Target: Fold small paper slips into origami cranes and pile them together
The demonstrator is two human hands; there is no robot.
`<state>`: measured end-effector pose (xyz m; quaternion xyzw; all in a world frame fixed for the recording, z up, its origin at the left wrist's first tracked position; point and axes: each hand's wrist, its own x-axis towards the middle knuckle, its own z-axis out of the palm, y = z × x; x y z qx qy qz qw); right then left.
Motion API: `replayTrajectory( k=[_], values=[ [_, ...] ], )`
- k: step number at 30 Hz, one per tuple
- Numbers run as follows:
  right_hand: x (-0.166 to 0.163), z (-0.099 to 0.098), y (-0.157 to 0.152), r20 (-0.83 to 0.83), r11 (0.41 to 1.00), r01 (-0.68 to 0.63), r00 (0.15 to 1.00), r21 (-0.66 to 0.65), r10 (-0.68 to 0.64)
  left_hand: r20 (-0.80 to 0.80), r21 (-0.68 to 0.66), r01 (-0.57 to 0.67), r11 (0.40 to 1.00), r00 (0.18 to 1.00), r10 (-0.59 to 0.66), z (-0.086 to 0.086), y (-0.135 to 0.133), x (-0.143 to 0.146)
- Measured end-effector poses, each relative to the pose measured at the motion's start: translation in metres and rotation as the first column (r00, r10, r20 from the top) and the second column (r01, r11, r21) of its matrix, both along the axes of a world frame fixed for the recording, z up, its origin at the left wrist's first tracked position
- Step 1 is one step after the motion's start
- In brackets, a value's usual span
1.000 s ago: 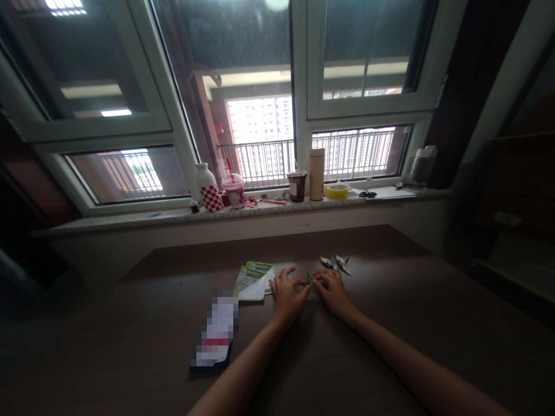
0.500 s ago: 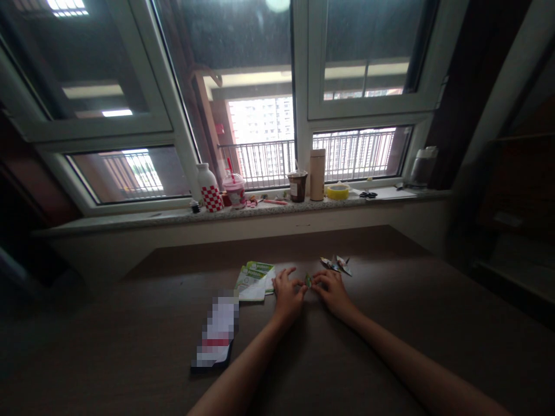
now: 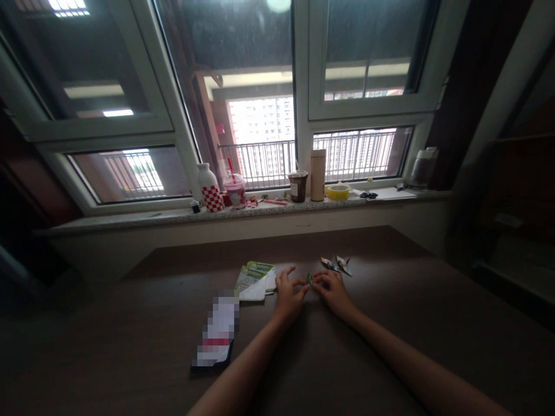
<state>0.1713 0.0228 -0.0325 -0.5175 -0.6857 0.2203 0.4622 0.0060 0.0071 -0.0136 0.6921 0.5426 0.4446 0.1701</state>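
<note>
Between my two hands is a small folded piece of green printed paper [image 3: 309, 279], held just above or on the dark table. My left hand [image 3: 289, 293] pinches its left side with thumb and forefinger, the other fingers raised. On the other side my right hand [image 3: 332, 289] grips the paper's right edge with its fingertips. Several green-and-white printed paper sheets [image 3: 254, 283] lie overlapping just left of my left hand. Beyond my right hand rest small pointed folded-paper pieces [image 3: 337, 264]. How the held paper is folded is too small to make out.
A phone with a blurred-out screen [image 3: 215, 338] lies on the brown table [image 3: 411, 323] at left. Along the windowsill [image 3: 255, 211] stand a checked bottle [image 3: 211, 190], a pink drink cup [image 3: 235, 190], a brown cup [image 3: 297, 186], a tan flask [image 3: 318, 175], yellow tape [image 3: 338, 192] and scissors [image 3: 368, 195].
My left fingertips and the held green paper have shifted very slightly to the right. Both hands keep their pinch, and the other things lie as before.
</note>
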Motion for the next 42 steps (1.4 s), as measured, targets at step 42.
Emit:
replayTrajectory(
  k=[42],
  values=[
    [0.0014, 0.0002, -0.0016, -0.005, 1.000, -0.018, 1.000, 0.015, 0.018, 0.071, 0.017, -0.015, 1.000, 0.997, 0.014, -0.0023, 0.0027, -0.0020]
  ],
)
